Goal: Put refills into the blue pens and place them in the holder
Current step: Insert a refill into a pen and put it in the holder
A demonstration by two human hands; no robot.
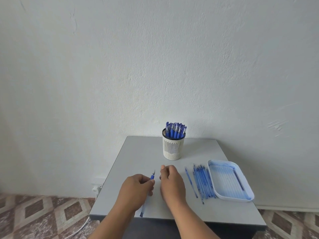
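My left hand point(136, 190) grips a blue pen point(152, 176) near its blue grip. The metal tip points up and away, and the barrel's rear end point(141, 213) sticks out below my wrist over the table's front edge. My right hand point(170, 181) hovers just right of the pen tip with fingers curled and thumb against fingertip; whether it holds anything is hidden. A white slotted holder point(172, 147) stands at the back of the table, filled with several capped blue pens point(176, 129). Several blue refills point(202, 181) lie in a row to the right of my hands.
A white tray point(231, 198) stained with blue ink sits at the right, with one dark refill point(239, 180) inside. The grey table point(138, 152) stands against a white wall. A wall socket and a white cable point(96, 188) are at the left, above a patterned floor.
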